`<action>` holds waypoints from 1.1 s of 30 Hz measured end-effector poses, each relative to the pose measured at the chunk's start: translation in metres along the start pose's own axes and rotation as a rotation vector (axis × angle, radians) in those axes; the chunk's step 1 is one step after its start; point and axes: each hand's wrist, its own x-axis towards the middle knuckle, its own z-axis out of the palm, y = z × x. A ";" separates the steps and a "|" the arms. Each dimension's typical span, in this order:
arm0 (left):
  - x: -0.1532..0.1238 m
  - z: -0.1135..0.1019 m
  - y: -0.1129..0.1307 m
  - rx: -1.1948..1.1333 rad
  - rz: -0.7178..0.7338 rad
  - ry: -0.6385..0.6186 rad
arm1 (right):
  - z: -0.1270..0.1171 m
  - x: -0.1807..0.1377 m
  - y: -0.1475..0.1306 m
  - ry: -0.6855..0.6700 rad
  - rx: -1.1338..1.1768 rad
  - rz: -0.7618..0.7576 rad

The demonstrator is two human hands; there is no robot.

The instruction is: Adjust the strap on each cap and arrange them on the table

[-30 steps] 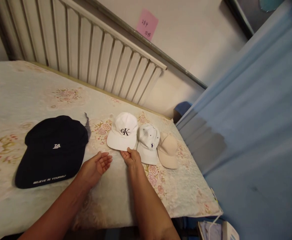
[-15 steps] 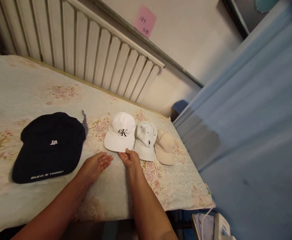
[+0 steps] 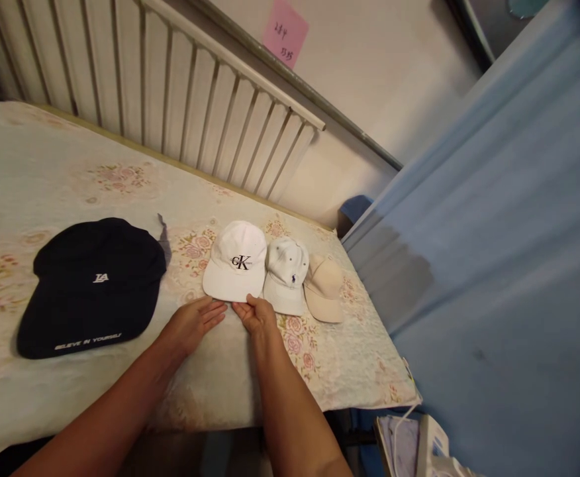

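A white baseball cap [image 3: 235, 260] with black "CK"-style lettering lies on the flowered bedspread, its brim toward me. My right hand [image 3: 256, 315] pinches the front edge of that brim, thumb on top and fingers below. Just left of it, my left hand [image 3: 194, 324] is open, palm inward, fingers stretched out close to the brim; whether they touch it I cannot tell. A pale cap [image 3: 286, 271] with a small dark emblem sits directly to the right, and a beige cap [image 3: 324, 286] beyond it. Farther left rests a large black cap [image 3: 94, 285] with white "LA" lettering.
The bedspread [image 3: 210, 384] covers a bed against a slatted headboard or rail [image 3: 181, 86]. A blue curtain [image 3: 493, 265] hangs along the right. A box-like white object [image 3: 432, 440] stands low at the bed's right corner. A pink note [image 3: 285, 33] is on the wall.
My left hand has moved slightly right and up, closer to the white cap's brim. My right hand keeps its pinch on the brim. The whole view has shifted a little.
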 end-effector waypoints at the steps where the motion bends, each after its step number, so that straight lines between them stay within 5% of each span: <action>1: 0.000 0.000 0.000 0.001 -0.002 -0.008 | 0.000 -0.001 0.000 -0.001 -0.001 0.000; 17: -0.005 0.005 0.001 0.001 -0.039 -0.015 | -0.007 -0.009 0.004 0.003 -0.045 -0.036; 33: 0.008 -0.003 -0.008 0.080 -0.005 0.011 | -0.018 -0.024 0.023 0.093 -0.066 -0.239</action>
